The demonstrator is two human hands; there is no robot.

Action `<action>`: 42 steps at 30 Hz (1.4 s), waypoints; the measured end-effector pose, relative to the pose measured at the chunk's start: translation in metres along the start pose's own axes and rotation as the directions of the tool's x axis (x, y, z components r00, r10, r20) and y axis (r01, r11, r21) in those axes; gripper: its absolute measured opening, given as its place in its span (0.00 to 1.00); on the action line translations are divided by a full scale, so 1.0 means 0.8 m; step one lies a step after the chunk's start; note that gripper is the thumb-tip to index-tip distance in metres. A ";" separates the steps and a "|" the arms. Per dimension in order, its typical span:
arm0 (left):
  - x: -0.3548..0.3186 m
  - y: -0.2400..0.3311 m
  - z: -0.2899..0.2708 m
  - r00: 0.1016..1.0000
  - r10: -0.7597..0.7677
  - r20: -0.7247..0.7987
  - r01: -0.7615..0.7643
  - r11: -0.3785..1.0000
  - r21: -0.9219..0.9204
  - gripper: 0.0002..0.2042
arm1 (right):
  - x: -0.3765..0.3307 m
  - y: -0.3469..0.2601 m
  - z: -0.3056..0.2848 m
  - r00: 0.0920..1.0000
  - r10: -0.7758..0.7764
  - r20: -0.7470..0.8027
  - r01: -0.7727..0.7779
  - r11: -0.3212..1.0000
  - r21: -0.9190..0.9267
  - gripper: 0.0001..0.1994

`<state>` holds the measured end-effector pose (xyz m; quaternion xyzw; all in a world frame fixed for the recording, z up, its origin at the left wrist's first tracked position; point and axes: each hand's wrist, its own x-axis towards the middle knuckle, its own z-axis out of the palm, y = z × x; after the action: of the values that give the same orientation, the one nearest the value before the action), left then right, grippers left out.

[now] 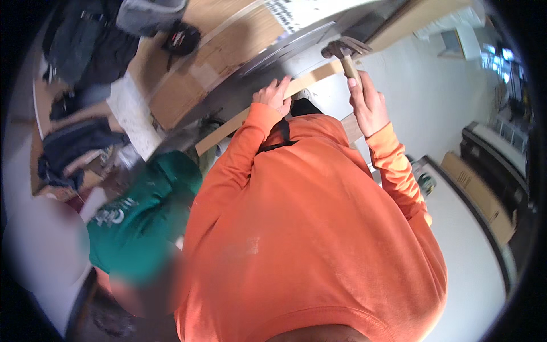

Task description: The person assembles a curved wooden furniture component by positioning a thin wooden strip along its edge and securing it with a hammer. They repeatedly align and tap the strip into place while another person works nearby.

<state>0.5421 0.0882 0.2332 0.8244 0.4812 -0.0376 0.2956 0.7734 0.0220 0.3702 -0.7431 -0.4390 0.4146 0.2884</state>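
The right hand point(371, 108) is closed around the handle of a hammer point(350, 67), thumb along the wood; the hammer's metal head juts out beyond the fingers, farther from the body. A long wooden strip point(313, 78) runs from behind the handle across toward the lower left; whether hammer and strip touch, I cannot tell. The left hand point(271, 98) lies on the strip, fingers extended; whether it grips is unclear. Past it is a cardboard box point(228, 51), and a person in a green top point(151, 208) is at the left.
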 end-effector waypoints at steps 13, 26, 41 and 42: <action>0.066 -0.047 0.000 0.992 0.089 0.086 -0.078 0.989 -0.123 0.20 | -0.029 0.090 0.045 0.993 0.043 -0.108 -0.024 0.985 0.170 0.17; 0.013 -0.078 -0.007 0.976 -0.198 0.091 0.179 0.966 0.187 0.19 | 0.052 0.025 0.074 0.942 -0.182 0.283 0.194 0.981 -0.017 0.19; -0.022 -0.055 0.000 0.983 -0.183 0.032 0.182 0.983 0.027 0.14 | 0.056 0.004 0.109 0.841 -0.264 0.472 0.376 0.913 -0.160 0.17; -0.025 -0.053 -0.001 0.988 -0.152 -0.019 0.151 0.988 -0.032 0.14 | 0.055 0.003 0.110 0.827 -0.225 0.515 0.354 0.920 -0.166 0.17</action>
<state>0.4966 0.0887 0.2218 0.7813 0.5461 -0.0438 0.2991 0.7098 0.0661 0.3094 -0.5696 -0.6549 0.4789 0.1311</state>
